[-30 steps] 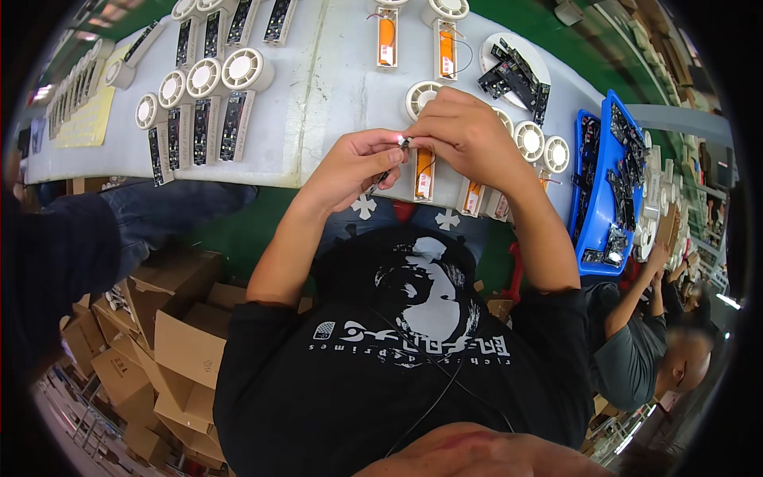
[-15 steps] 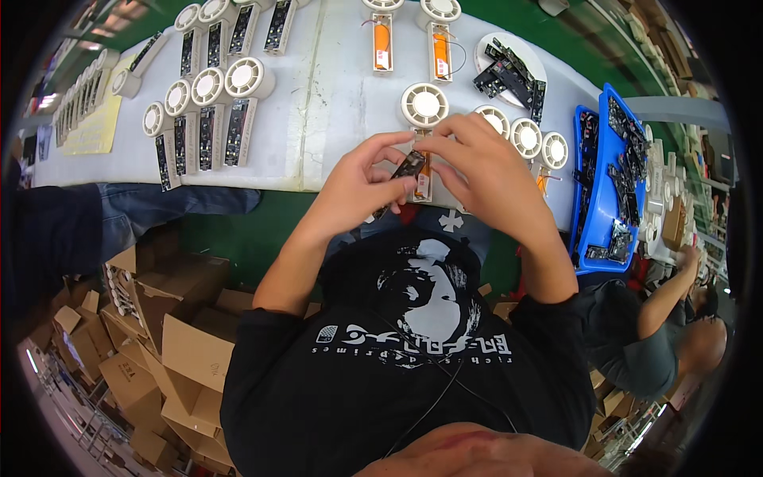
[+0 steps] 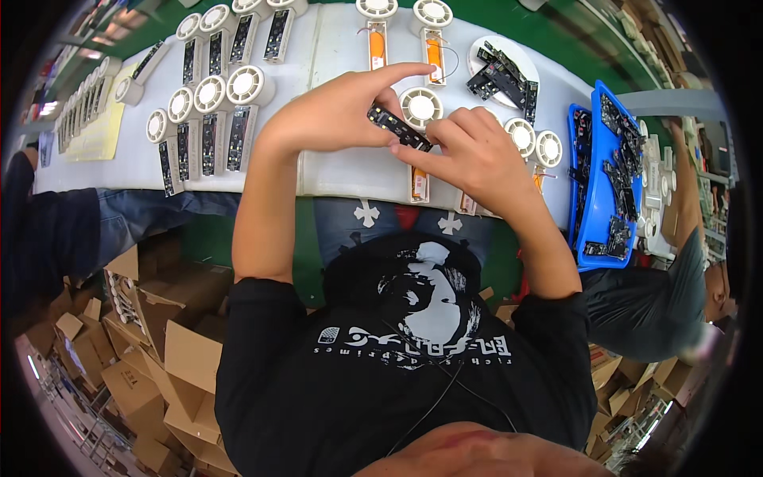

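A narrow black circuit board (image 3: 397,127) is held at a tilt between my hands, over the table. My left hand (image 3: 334,111) grips its left end between the thumb and curled fingers, while the index finger stretches out to the right. Thumb and fingers of my right hand (image 3: 481,159) pinch the board's right end. Just below lies a white handheld fan (image 3: 422,107) with a round head; its open handle shows an orange battery (image 3: 419,184). My hands and the board cover the middle of that handle.
Several fans with black boards in their handles (image 3: 211,94) stand in rows at the left. Two fans with orange batteries (image 3: 433,48) lie at the back. A white plate (image 3: 517,52) holds boards. Blue bins (image 3: 584,238) of boards stand at right, with a co-worker (image 3: 660,310) beyond.
My left hand has moved up and its index finger has stretched out. The board has swung to slope down rightward, its face now showing. My right hand has moved lower. The co-worker's arm has shifted.
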Demonstrator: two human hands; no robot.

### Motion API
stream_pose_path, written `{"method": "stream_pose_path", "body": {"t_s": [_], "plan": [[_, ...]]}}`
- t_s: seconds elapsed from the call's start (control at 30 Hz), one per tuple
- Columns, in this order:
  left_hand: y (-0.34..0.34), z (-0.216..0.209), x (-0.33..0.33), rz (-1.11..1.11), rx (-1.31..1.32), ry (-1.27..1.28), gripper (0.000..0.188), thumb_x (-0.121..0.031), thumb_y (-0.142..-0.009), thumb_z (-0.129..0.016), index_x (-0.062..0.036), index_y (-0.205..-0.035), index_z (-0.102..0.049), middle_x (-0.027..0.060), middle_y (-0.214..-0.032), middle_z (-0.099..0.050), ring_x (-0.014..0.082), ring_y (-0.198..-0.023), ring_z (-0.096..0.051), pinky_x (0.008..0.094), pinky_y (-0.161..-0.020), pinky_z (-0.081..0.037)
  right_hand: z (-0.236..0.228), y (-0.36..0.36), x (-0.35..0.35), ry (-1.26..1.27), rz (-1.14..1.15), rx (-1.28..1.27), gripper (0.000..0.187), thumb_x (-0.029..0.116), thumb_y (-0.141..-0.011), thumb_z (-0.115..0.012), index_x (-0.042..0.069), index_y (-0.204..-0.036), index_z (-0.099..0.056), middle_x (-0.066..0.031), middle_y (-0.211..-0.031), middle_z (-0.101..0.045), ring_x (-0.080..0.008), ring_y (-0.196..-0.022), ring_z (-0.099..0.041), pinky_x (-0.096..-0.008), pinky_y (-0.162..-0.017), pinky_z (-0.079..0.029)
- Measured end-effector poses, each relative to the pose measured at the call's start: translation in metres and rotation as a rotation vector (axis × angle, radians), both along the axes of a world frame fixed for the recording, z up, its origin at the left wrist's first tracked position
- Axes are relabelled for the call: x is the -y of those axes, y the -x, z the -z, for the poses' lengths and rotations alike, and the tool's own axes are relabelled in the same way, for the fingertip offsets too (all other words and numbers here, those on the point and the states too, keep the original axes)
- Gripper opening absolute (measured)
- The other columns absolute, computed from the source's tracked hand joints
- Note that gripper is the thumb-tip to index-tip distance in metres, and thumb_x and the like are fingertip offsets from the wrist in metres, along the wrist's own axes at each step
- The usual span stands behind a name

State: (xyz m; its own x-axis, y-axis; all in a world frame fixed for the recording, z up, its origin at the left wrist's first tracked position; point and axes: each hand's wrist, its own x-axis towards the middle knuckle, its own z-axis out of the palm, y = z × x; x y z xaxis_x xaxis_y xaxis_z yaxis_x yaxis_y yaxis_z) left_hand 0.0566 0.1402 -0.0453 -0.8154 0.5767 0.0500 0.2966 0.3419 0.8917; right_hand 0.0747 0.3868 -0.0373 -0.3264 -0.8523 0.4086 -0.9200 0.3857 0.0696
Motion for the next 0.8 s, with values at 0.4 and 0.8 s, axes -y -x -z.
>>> {"method": "stream_pose_path", "body": {"t_s": [0.4, 0.8], "plan": [[0.018, 0.019, -0.022, -0.209, 0.181, -0.221, 0.06, -0.011, -0.081, -0.075, -0.0131, -0.139, -0.059, 0.0078, -0.109, -0.071, 0.0195, -0.105, -0.065, 0.0327, -0.09, -0.051, -0.005, 0.005, -0.006, -0.038, 0.227, -0.048, 0.03, 0.017, -0.068, -0.076, 0.018, -0.098, -0.072, 0.0015, -0.091, -0.054, -0.0173, -0.084, -0.054, -0.0312, -0.072, -0.044], [-0.017, 0.064, -0.032, -0.108, -0.433, -0.086, 0.043, -0.006, -0.079, -0.073, -0.0137, -0.122, -0.072, 0.0124, -0.146, -0.054, 0.0356, -0.134, -0.049, 0.0436, -0.111, -0.042, 0.014, -0.04, 0.009, -0.066, 0.756, 0.612, 0.041, 0.039, -0.089, -0.076, 0.0, -0.09, -0.062, -0.0174, -0.06, -0.063, -0.0387, -0.056, -0.065, -0.0469, -0.053, -0.05]]}}
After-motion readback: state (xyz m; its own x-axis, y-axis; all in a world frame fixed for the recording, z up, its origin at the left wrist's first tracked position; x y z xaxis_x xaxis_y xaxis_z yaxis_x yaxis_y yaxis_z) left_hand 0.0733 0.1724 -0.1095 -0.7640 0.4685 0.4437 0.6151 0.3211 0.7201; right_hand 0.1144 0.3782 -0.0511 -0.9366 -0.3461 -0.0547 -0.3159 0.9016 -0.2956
